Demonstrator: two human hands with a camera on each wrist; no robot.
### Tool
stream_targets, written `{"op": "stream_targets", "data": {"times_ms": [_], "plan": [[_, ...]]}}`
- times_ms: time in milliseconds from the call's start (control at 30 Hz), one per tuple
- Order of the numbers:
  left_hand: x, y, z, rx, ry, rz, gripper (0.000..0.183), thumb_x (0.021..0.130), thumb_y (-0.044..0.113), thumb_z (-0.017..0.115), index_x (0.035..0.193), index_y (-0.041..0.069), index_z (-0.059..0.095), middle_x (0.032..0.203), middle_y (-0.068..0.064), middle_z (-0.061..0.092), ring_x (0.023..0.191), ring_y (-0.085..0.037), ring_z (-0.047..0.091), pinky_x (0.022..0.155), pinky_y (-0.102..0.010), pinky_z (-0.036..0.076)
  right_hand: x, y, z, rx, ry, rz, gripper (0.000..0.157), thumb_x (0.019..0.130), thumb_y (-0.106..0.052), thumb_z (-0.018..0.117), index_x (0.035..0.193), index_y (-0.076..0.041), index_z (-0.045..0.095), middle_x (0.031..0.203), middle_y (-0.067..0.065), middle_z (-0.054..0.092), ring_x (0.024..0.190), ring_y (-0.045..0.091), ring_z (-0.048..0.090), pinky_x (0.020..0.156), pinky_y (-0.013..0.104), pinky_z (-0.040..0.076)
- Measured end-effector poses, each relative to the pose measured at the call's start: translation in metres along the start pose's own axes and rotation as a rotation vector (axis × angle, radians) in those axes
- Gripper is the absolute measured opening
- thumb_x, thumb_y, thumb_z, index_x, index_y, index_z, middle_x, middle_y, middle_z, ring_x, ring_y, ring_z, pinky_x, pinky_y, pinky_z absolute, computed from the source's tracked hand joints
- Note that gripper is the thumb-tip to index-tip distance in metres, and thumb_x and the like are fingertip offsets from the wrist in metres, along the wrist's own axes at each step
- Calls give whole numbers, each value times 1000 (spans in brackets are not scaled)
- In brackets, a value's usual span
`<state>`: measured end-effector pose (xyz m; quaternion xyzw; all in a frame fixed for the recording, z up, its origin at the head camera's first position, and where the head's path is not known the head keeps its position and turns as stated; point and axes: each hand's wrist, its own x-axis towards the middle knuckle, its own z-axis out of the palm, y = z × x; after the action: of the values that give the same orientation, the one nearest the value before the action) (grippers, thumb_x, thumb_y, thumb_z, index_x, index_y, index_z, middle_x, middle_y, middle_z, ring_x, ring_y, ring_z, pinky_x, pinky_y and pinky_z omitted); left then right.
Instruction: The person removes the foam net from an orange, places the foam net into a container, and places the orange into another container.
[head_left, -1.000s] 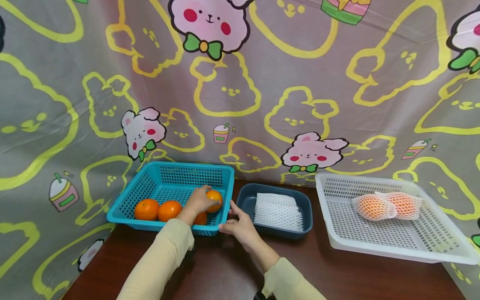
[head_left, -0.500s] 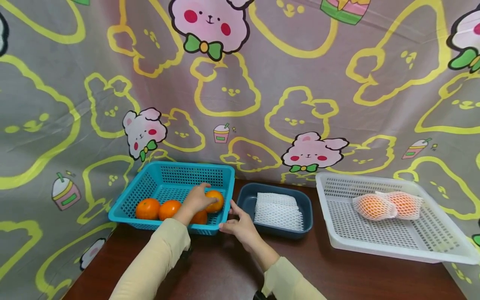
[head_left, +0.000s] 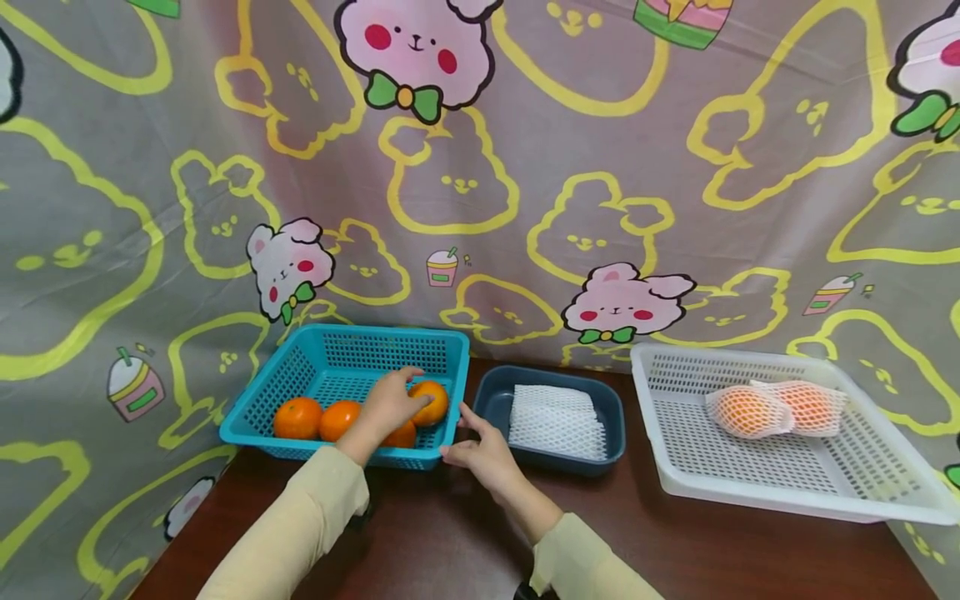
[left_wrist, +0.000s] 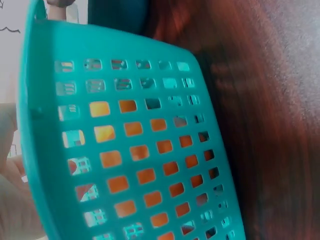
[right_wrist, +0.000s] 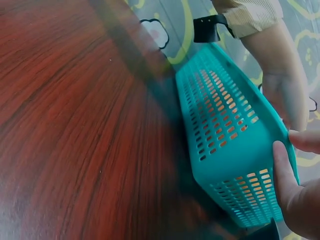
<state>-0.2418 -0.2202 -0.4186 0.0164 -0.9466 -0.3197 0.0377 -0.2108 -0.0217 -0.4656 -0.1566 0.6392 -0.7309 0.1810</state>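
Note:
Inside the turquoise plastic basket (head_left: 352,333), my left hand (head_left: 390,408) holds an orange (head_left: 431,403) near the right end, thumb on its near side and fingers behind it. A second orange (head_left: 298,418), a third orange (head_left: 339,419) and one partly hidden under my left hand lie along the front. My right hand (head_left: 487,458) pinches the basket's front right corner; in the right wrist view its thumb (right_wrist: 284,175) presses the outer wall. From the left wrist, the basket wall (left_wrist: 125,45) covers much of the view, with orange showing through its holes.
A dark blue tray (head_left: 615,417) with white foam net sleeves (head_left: 557,423) stands right of the basket. Farther right, a white basket (head_left: 675,467) bears two oranges in foam nets (head_left: 776,410). A patterned cloth (head_left: 480,208) hangs behind the brown table (head_left: 450,542).
My left hand and forearm have shifted slightly left, still at the same orange. My right hand stays on the basket's corner. The baskets and tray have barely moved in view.

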Motion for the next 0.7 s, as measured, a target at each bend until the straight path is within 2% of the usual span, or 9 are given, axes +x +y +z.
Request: {"op": "stream_targets", "data": {"times_ms": [67, 233, 467, 633, 700], "plan": [[-2, 2, 1, 5, 2, 14, 54, 95, 24, 74, 141, 2, 58, 136, -24, 60, 112, -38, 62, 92, -53, 53, -1, 0, -2, 0, -4, -15, 78, 90, 7, 70, 158, 3, 31, 140, 23, 47, 92, 17, 70, 87, 37, 58], [-6, 8, 4, -24, -7, 13, 50, 96, 21, 73, 140, 1, 59, 135, -22, 61, 117, -39, 61, 95, -55, 51, -4, 2, -10, -33, -27, -38, 74, 90, 3, 69, 155, 5, 35, 143, 25, 48, 96, 18, 71, 89, 36, 57], [-11, 17, 8, -19, 2, 23, 49, 95, 23, 75, 138, 5, 62, 133, -19, 63, 116, -37, 61, 96, -56, 51, -9, -9, -27, -223, -39, -83, 68, 93, -2, 71, 154, 4, 40, 143, 27, 51, 99, 24, 71, 87, 29, 55], [-14, 29, 11, -14, 19, 51, 48, 95, 27, 75, 137, 7, 64, 129, -17, 65, 110, -34, 63, 94, -54, 52, -17, -19, -44, -349, -36, -164, 59, 96, -3, 70, 150, 2, 47, 137, 27, 54, 100, 27, 69, 82, 23, 53], [-15, 32, 14, -17, 18, 61, 47, 95, 26, 75, 136, 7, 64, 126, -16, 66, 108, -33, 63, 93, -53, 53, -21, -22, -50, -378, -27, -207, 54, 97, -4, 69, 147, 2, 51, 133, 27, 57, 101, 28, 68, 83, 24, 53]]}}
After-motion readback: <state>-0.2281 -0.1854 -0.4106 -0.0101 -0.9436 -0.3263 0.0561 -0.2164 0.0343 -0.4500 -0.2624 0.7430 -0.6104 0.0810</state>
